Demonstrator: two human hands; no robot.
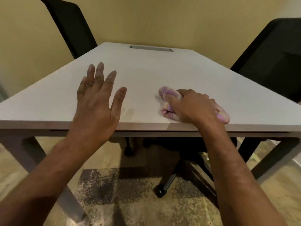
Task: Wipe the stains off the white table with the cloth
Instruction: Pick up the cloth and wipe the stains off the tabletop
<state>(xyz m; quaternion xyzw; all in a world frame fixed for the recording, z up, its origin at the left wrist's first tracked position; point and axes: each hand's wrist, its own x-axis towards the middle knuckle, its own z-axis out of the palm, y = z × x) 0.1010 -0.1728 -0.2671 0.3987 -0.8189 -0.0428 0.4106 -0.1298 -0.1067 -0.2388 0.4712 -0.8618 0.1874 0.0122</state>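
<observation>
Our right hand [193,106] grips the cloth [169,93] on the white table [162,70] near its front edge, long axis running ten to four o'clock; our left hand [96,103], fingers spread, holds nothing at nine.

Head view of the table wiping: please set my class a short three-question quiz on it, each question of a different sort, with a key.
1. True or false: the left hand has straight fingers and holds nothing.
2. Which hand grips the cloth on the white table? A. the left hand B. the right hand C. both hands
3. Fill in: the grey hatch is set into the table's ___ end (near or far).
Key: 1 true; 2 B; 3 far.
</observation>
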